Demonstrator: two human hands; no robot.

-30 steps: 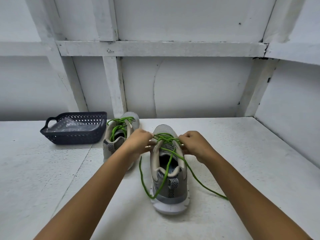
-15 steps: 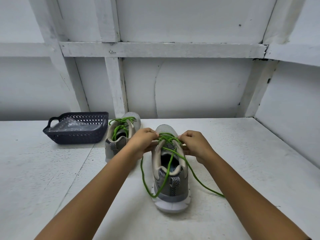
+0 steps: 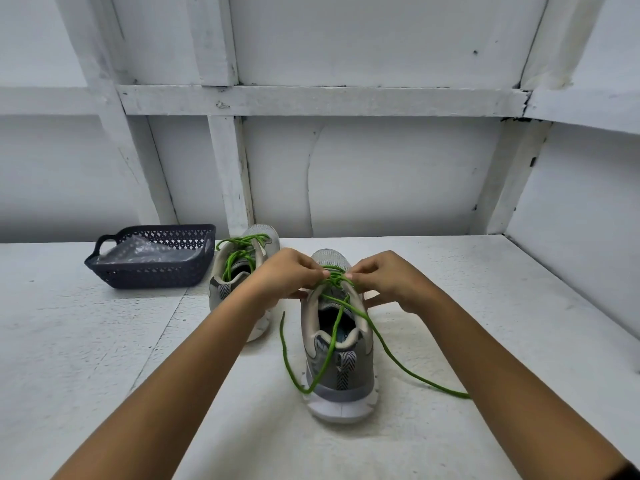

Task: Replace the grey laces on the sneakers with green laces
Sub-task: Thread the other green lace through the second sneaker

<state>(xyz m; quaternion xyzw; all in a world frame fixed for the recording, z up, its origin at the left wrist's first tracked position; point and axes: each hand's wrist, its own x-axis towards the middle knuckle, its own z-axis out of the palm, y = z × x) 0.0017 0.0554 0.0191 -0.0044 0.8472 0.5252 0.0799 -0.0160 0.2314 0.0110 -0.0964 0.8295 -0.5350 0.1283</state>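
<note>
Both hands, left hand [image 3: 286, 276] and right hand [image 3: 393, 279], pinched the green lace [image 3: 337, 280] with curled fingers at the top eyelets of the nearer sneaker [image 3: 341, 377] on the table [image 3: 467, 299]; lacing seemed nearly done; next, probably, evening the loose ends and tying them.

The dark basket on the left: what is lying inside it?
Inside the basket lies crumpled clear plastic, perhaps a bag. Whether anything lies under the plastic cannot be seen, because the plastic and the near wall cover the bottom.
</note>
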